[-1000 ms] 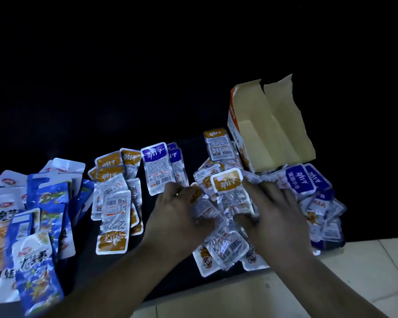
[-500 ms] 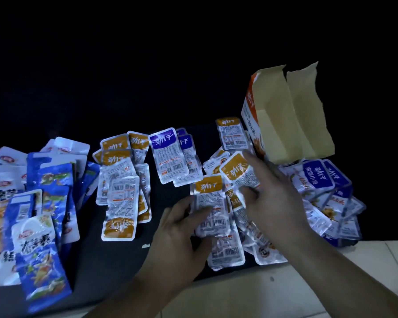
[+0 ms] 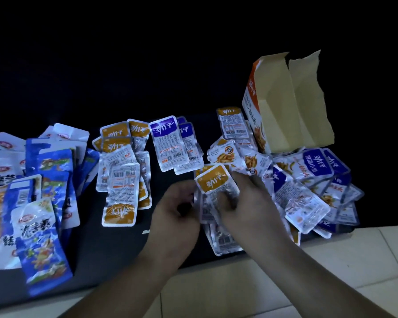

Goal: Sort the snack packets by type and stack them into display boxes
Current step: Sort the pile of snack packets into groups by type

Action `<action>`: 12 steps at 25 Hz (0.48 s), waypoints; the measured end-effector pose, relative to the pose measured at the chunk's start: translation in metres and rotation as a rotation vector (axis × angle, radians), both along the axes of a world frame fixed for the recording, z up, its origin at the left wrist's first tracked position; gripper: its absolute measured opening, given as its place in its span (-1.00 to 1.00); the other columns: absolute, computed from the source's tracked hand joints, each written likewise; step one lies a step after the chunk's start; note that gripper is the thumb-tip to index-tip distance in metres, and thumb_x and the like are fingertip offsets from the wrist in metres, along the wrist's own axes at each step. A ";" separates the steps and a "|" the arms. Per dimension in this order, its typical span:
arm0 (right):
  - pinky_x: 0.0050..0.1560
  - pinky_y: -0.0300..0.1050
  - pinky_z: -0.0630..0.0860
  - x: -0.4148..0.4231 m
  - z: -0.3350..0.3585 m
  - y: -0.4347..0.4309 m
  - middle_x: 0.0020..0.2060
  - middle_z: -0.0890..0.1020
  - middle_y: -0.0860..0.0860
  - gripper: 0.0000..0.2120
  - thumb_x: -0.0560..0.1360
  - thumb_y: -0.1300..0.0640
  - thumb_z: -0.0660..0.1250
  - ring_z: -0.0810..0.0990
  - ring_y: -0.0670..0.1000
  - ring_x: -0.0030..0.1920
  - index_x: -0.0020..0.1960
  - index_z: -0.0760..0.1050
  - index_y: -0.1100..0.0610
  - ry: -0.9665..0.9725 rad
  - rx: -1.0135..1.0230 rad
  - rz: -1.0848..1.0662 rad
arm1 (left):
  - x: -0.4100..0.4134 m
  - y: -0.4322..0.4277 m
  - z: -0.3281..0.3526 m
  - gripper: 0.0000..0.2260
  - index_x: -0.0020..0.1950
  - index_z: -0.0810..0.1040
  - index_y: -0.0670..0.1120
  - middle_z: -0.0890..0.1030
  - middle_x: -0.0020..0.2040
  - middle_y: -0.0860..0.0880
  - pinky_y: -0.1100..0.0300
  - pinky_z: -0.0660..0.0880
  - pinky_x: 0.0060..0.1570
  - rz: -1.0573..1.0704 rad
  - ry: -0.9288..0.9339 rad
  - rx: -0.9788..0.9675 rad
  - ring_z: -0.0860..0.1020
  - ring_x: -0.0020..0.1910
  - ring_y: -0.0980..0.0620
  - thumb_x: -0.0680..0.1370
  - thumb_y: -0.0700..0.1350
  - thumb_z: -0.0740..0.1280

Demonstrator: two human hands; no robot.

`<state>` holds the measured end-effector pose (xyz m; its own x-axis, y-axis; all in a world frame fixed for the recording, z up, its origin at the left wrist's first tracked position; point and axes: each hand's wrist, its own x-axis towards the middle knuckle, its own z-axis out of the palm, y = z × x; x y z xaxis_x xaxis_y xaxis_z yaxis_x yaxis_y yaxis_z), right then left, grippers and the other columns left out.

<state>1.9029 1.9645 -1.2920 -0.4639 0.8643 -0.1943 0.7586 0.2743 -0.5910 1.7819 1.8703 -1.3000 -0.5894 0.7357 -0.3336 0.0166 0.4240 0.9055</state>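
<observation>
My left hand (image 3: pixel 176 210) and my right hand (image 3: pixel 244 200) meet at the middle of the dark mat, both gripping a small bundle of orange-topped snack packets (image 3: pixel 214 181) held tilted above the pile. An open orange display box (image 3: pixel 283 106) with torn flaps stands behind, to the right. Purple-topped packets (image 3: pixel 317 164) are heaped at the right below the box. A sorted group of orange-topped packets (image 3: pixel 122 171) lies left of centre, with two purple-topped packets (image 3: pixel 170 141) beside it.
Large blue packets (image 3: pixel 46 226) and white ones (image 3: pixel 0 157) cover the left end of the mat. The black mat's (image 3: pixel 101 253) front edge meets pale floor tiles (image 3: pixel 331 260) near my forearms. Everything beyond the mat is dark.
My hands have come together. The left hand moved up to the orange-topped packets, and both now grip them in a raised bundle. The camera shifted slightly.
</observation>
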 end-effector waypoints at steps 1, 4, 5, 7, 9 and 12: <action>0.01 -0.03 0.56 -0.004 0.001 0.002 0.26 0.51 0.05 -0.49 0.58 -0.04 0.35 0.62 0.15 0.09 0.51 0.38 -0.02 -0.020 0.019 -0.008 | -0.003 0.002 0.002 -0.56 0.17 0.61 0.05 0.71 0.04 0.10 0.40 0.56 -0.08 0.014 -0.083 -0.012 0.64 0.02 0.19 0.53 -0.46 0.29; 0.04 0.00 0.57 -0.011 0.006 0.001 0.22 0.59 -0.04 -0.48 0.53 -0.13 0.36 0.61 0.10 0.16 0.48 0.38 -0.13 -0.029 0.027 -0.045 | -0.002 0.004 0.007 -0.48 0.23 0.62 0.11 0.72 0.08 0.07 0.15 0.64 0.09 -0.009 -0.227 -0.045 0.67 0.11 0.10 0.49 -0.46 0.34; 0.06 0.00 0.58 -0.011 0.005 0.000 0.19 0.61 -0.09 -0.47 0.51 -0.15 0.37 0.62 0.06 0.16 0.46 0.38 -0.15 0.000 0.010 -0.071 | -0.001 0.003 0.008 -0.45 0.24 0.61 0.13 0.73 0.08 0.04 0.12 0.63 0.09 0.000 -0.284 -0.037 0.68 0.12 0.06 0.48 -0.46 0.35; 0.14 -0.02 0.58 -0.014 0.003 0.001 0.19 0.59 -0.19 -0.48 0.50 -0.12 0.40 0.61 -0.05 0.19 0.43 0.41 -0.16 0.101 -0.067 -0.103 | 0.001 0.003 0.008 -0.44 0.27 0.59 0.12 0.74 0.08 0.01 0.13 0.61 0.05 0.027 -0.348 -0.006 0.70 0.10 0.01 0.50 -0.49 0.33; 0.15 -0.10 0.60 -0.013 0.007 0.003 0.20 0.59 -0.22 -0.54 0.53 0.01 0.45 0.60 -0.19 0.19 0.39 0.46 -0.21 0.291 -0.210 -0.161 | 0.002 0.004 0.013 -0.46 0.27 0.59 0.11 0.73 0.07 0.02 0.11 0.62 0.08 0.044 -0.347 0.037 0.70 0.09 0.01 0.52 -0.48 0.32; -0.17 -0.45 0.54 -0.005 0.022 0.008 0.07 0.63 -0.24 -0.53 0.53 0.14 0.49 0.59 -0.42 -0.02 0.32 0.52 -0.28 0.456 -0.392 -0.262 | 0.008 0.001 0.028 -0.54 0.23 0.58 0.11 0.73 -0.02 0.11 0.24 0.60 -0.06 0.022 -0.309 0.091 0.67 -0.07 0.16 0.57 -0.44 0.32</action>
